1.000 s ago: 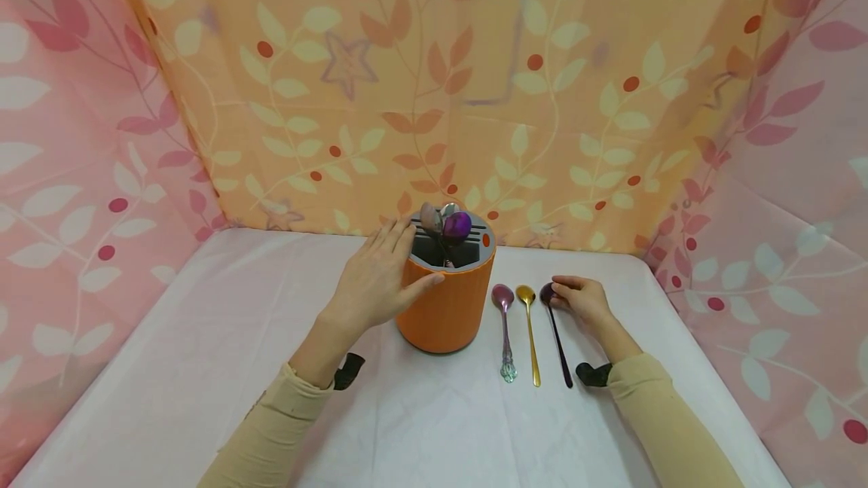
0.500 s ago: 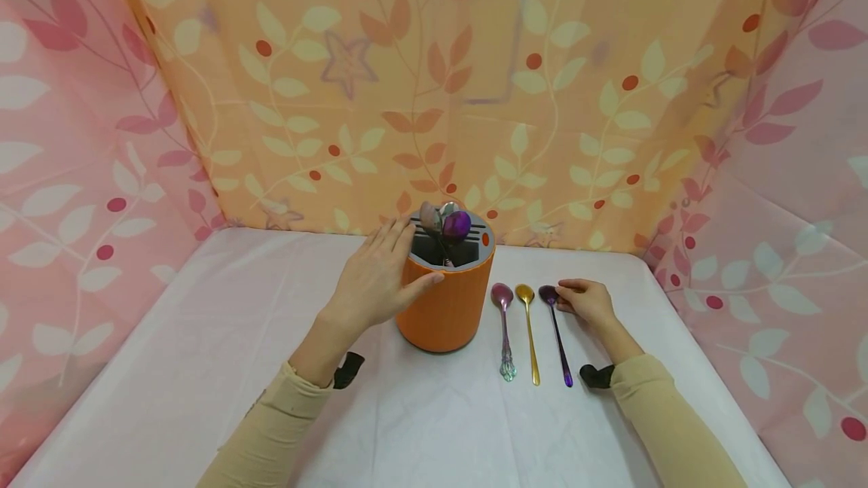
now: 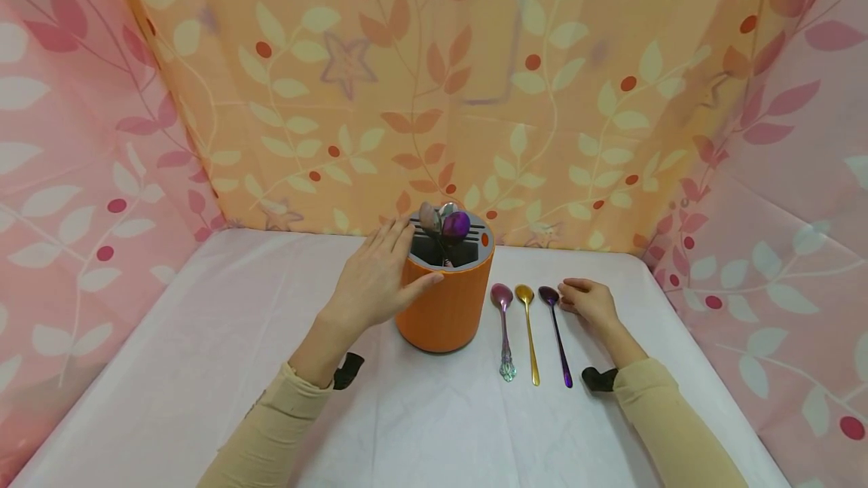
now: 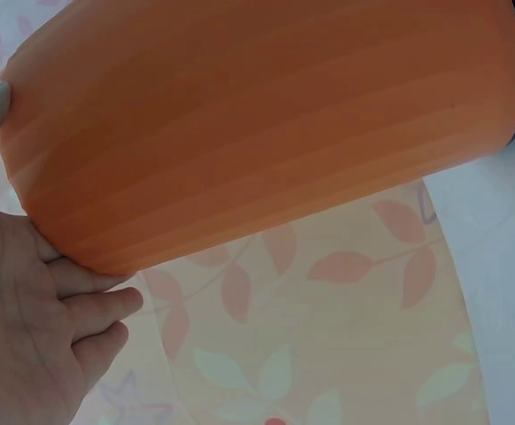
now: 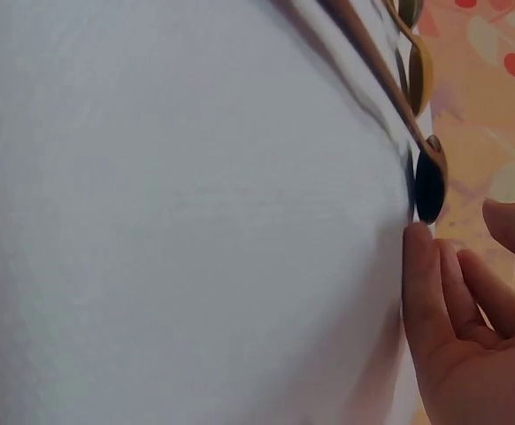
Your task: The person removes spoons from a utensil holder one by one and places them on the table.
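An orange cylindrical cutlery holder point(image 3: 444, 315) with a grey slotted top stands on the table. My left hand point(image 3: 369, 281) rests against its left side near the rim, fingers straight and thumb across the front. Several spoons poke out of the top, one with a purple bowl point(image 3: 456, 225). To the right of the holder lie a pink spoon point(image 3: 502, 295), a gold spoon point(image 3: 525, 294) and a dark purple spoon point(image 3: 548, 294), side by side with bowls pointing away. Just right of the dark purple bowl, my right hand point(image 3: 590, 301) lies low over the cloth, holding nothing.
A white cloth point(image 3: 169, 367) covers the table. Behind it hangs an orange leaf-patterned curtain point(image 3: 380, 134), with pink patterned curtains at both sides. A black strap piece shows at each wrist.
My right hand has let go of the dark purple spoon and moved slightly right, away from its bowl. The spoon lies flat. My left hand and the holder have stayed in place.
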Tool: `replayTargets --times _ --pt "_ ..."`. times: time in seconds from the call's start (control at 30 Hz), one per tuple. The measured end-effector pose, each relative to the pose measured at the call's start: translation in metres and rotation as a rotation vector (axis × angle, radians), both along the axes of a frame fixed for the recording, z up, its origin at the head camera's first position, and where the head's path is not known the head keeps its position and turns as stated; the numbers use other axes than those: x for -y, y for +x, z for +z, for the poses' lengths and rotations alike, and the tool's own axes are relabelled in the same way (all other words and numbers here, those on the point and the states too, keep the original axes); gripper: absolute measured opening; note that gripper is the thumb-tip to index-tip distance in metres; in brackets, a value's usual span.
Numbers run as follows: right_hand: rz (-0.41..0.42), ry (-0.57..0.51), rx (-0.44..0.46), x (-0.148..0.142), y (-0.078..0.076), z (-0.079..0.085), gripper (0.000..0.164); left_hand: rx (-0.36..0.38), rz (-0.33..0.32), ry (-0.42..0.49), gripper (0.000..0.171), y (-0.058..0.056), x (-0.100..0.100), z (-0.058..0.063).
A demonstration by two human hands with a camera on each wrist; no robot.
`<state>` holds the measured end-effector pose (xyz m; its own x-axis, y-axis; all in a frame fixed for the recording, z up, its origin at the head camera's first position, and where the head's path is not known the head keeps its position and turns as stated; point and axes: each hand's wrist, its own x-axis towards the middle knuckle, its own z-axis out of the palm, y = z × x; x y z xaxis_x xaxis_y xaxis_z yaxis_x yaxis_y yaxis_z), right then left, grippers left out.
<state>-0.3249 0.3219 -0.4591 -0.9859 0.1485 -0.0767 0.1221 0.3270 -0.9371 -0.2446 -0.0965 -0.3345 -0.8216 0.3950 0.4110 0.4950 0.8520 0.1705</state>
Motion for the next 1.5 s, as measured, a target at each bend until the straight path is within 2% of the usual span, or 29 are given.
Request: replayTargets --times 0.17,0.3,0.63,1.03,1.3,1.5 --pt "-0.025 0.044 -0.022 0.003 0.003 0.009 0.052 0.010 0.006 0.001 0.097 0.001 0.000 0.000" --pt "-0.017 0.066 -0.088 0.010 0.008 0.021 0.052 0.007 0.005 0.004 0.097 0.000 0.000 0.000" --pt "0.009 -0.035 -0.283 0.050 0.018 0.064 0.043 0.001 0.003 0.009 0.096 0.001 0.000 -0.001" --pt "0.150 -0.100 -0.541 0.101 0.042 0.111 0.038 -0.016 -0.004 0.018 0.096 0.000 0.000 -0.002" --pt "0.241 -0.071 -0.702 0.132 0.051 0.127 0.035 -0.015 -0.002 0.011 0.096 0.000 0.000 -0.002" --pt "0.337 -0.072 -0.806 0.156 0.050 0.135 0.038 -0.019 -0.004 0.007 0.098 0.000 0.000 -0.001"
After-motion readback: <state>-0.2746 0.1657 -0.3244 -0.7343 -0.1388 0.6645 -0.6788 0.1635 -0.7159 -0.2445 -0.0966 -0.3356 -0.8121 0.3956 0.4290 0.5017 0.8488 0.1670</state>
